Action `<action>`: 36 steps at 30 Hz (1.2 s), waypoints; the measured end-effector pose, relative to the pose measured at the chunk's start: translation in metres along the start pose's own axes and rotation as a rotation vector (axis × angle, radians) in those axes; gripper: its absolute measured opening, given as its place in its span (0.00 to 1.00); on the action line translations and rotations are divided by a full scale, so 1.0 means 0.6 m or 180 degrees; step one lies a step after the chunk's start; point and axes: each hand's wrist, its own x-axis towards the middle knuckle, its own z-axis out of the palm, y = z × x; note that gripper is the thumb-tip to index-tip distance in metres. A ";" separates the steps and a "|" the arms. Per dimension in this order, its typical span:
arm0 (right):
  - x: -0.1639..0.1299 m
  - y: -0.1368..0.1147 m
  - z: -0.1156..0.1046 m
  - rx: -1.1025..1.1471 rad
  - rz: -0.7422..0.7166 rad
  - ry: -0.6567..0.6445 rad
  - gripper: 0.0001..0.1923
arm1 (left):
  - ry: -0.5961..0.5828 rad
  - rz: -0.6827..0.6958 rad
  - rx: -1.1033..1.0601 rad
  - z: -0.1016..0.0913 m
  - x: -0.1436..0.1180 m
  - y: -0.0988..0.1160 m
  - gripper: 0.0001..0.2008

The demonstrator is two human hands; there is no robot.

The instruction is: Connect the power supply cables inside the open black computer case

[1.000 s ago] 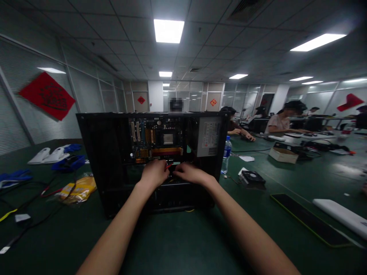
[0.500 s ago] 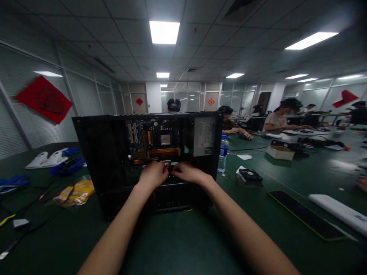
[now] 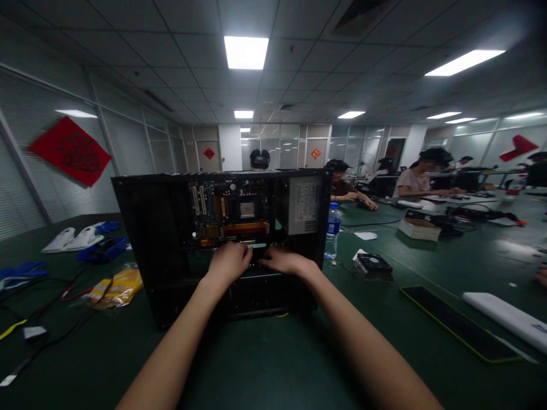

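An open black computer case (image 3: 149,228) stands upright on the green table (image 3: 273,364), its open side facing me. Inside it I see a motherboard (image 3: 231,208) and a grey power supply (image 3: 304,204) at the upper right. My left hand (image 3: 228,261) and my right hand (image 3: 282,261) reach into the case side by side, just below the motherboard's lower edge. Both have curled fingers. Their fingertips point into the case and are hidden, so what they grip does not show.
A water bottle (image 3: 331,230) and a loose black fan (image 3: 373,264) sit right of the case. A flat black panel (image 3: 459,323) and a white bar (image 3: 508,319) lie further right. A yellow packet (image 3: 117,285), cables (image 3: 43,319) and blue and white items (image 3: 77,238) lie left. Other people work at far tables.
A short red piece showed between my two hands before; it is no longer visible. Both hands have sunk slightly and drawn closer to the case's lower bay.
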 end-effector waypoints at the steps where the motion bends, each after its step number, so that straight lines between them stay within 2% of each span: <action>1: 0.002 0.001 0.002 0.0127 -0.0108 0.0097 0.18 | -0.0019 0.0002 -0.0103 0.000 0.001 -0.001 0.23; 4: 0.012 0.002 0.008 0.0831 -0.0407 0.0522 0.16 | -0.0080 0.0214 -0.0598 -0.003 0.003 -0.006 0.24; 8: 0.021 -0.004 0.008 0.2159 0.0042 0.1201 0.11 | -0.0222 0.0835 -0.1213 -0.024 0.001 -0.015 0.27; 11: 0.018 -0.017 0.001 0.3286 0.0191 0.1355 0.11 | -0.0592 0.1000 -0.1259 -0.058 -0.008 -0.026 0.27; 14: 0.010 -0.034 -0.006 0.3979 0.0073 0.1356 0.10 | -0.0797 0.0851 -0.1252 -0.099 -0.021 -0.042 0.27; 16: 0.005 -0.046 -0.007 0.4365 0.0022 0.1421 0.08 | -0.0771 0.0793 -0.1206 -0.125 -0.030 -0.051 0.27; 19: -0.001 -0.062 -0.007 0.5096 -0.0100 0.1579 0.05 | -0.0463 0.0779 -0.1152 -0.157 -0.044 -0.059 0.25; 22: -0.008 -0.075 -0.012 0.5599 -0.0099 0.1504 0.03 | -0.0200 0.0782 -0.1208 -0.181 -0.057 -0.056 0.23; 25: -0.017 -0.082 -0.024 0.5766 -0.0010 0.1425 0.04 | -0.0367 0.0767 -0.1269 -0.198 -0.071 -0.048 0.22; 28: -0.027 -0.082 -0.034 0.5842 0.0036 0.1378 0.05 | -0.0826 0.0689 -0.1177 -0.206 -0.085 -0.040 0.21; 31: -0.033 -0.082 -0.032 0.5616 0.0112 0.1326 0.06 | -0.1299 0.0648 -0.1040 -0.211 -0.097 -0.032 0.18; 34: -0.045 -0.088 -0.030 0.4769 -0.0056 0.1171 0.11 | -0.1317 0.0782 -0.1033 -0.221 -0.108 -0.020 0.17; 36: -0.064 -0.099 -0.039 0.3710 -0.0415 0.1023 0.16 | -0.1163 0.0860 -0.1095 -0.229 -0.113 -0.013 0.17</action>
